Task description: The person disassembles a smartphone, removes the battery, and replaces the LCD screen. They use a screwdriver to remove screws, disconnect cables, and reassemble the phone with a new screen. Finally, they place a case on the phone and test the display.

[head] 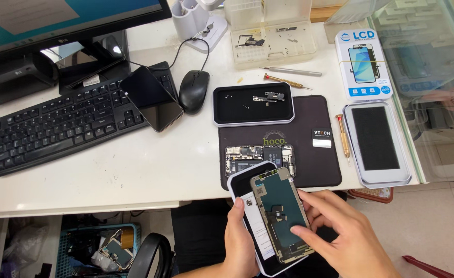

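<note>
Left hand: its grip is wrapped round the left edge of a white screen tray, thumb on top, holding it tilted in the air below the near edge of the worktop. Right hand: fingers part spread, the forefinger tip pressed on the lower right of a replacement phone screen, the thumb at its right edge; it pinches nothing fully.

The replacement phone screen lies back side up on the tray, between the two hands, slanted to the left. Its back is dark teal with a pale metal frame, a black flex cable across the middle and small connectors near the top.

Just beyond, on a black work mat, lies an opened phone body with its circuit board exposed. Behind it sits a black parts tray holding small metal pieces. To the right stand a foam-lined white tray and a screen box; a small screwdriver lies between mat and tray. Farther left: mouse, dark phone, keyboard.
</note>
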